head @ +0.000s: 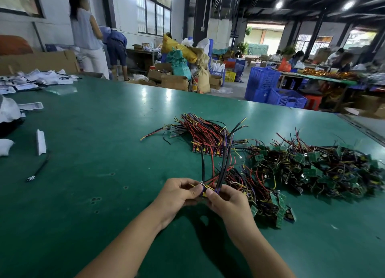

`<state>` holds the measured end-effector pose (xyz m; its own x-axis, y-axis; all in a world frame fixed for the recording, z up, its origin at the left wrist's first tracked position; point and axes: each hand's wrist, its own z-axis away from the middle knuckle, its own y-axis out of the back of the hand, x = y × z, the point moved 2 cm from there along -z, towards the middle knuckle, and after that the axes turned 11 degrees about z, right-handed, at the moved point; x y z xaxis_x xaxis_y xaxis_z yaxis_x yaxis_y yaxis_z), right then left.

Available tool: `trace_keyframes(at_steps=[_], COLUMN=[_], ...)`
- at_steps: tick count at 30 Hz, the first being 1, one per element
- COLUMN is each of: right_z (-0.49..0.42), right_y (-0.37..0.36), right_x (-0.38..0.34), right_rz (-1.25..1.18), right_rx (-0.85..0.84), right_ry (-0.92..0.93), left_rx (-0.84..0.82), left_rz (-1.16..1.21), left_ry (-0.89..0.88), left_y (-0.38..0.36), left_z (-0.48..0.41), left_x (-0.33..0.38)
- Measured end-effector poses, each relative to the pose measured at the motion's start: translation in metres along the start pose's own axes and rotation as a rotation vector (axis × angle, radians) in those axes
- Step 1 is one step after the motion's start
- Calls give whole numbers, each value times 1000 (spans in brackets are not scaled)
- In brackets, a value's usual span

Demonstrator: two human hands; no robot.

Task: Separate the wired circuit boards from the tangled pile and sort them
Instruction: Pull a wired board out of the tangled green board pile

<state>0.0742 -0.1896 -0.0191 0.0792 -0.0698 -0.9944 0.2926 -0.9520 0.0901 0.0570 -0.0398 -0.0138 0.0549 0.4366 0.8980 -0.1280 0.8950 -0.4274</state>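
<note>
Both my hands hold one small wired circuit board (204,191) just above the green table, near the front middle. My left hand (179,191) pinches its left side and my right hand (226,199) pinches its right side. Its black, red and purple wires (224,163) stand up and fan away from me. The tangled pile of green boards and wires (316,169) spreads to the right, reaching down beside my right hand. A tidy stack of sorted boards (205,136) with their wires laid side by side lies beyond my hands.
The green table (93,152) carries a white plastic piece (40,141), a loose black cable (38,170) and white bags at the far left. Blue crates (270,90) and boxes stand past the far edge. People work at other benches behind.
</note>
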Motion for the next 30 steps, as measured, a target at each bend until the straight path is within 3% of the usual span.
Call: trace_keyframes(at_steps=[14, 19, 25, 30], right_z=[-1, -1, 3, 4], right_y=[4, 3, 6, 8], right_x=[-3, -7, -9, -12], right_rz=[-128, -340, -45, 114], right_rx=[-106, -157, 8, 32], right_ry=[7, -31, 23, 106], left_rx=[-31, -70, -93, -184], left_rz=[76, 205, 260, 204], left_ry=[57, 70, 81, 131], left_y=[-2, -5, -5, -7], left_z=[5, 6, 5, 6], left_x=[3, 6, 6, 6])
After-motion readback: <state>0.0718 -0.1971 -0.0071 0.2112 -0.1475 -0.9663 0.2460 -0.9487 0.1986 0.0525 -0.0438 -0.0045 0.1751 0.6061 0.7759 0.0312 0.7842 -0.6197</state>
